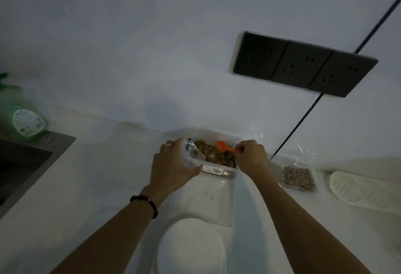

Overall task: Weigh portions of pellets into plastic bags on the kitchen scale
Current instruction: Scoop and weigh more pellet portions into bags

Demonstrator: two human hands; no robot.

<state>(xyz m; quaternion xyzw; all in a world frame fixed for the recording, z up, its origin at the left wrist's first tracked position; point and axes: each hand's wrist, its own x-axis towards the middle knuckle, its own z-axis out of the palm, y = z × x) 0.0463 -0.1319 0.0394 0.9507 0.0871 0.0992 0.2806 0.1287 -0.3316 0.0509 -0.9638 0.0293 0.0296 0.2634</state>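
Observation:
A clear plastic tub [219,170] of brown pellets [223,156] stands against the back wall on the white counter. My left hand [171,165] grips a clear plastic bag [192,154] at the tub's left edge, its mouth held open over the pellets. My right hand [251,156] pinches the handle of an orange scoop [224,146], whose bowl hovers above the pellets. A white round kitchen scale [191,249] sits at the near edge between my forearms. The tub's clear lid [208,204] lies flat between scale and tub.
A filled bag of pellets [297,178] lies right of the tub, beside a white perforated tray [364,191]. A dark sink [23,165] and green bottle [21,117] are at left. Black wall sockets [301,65] and a cable [303,119] hang on the wall.

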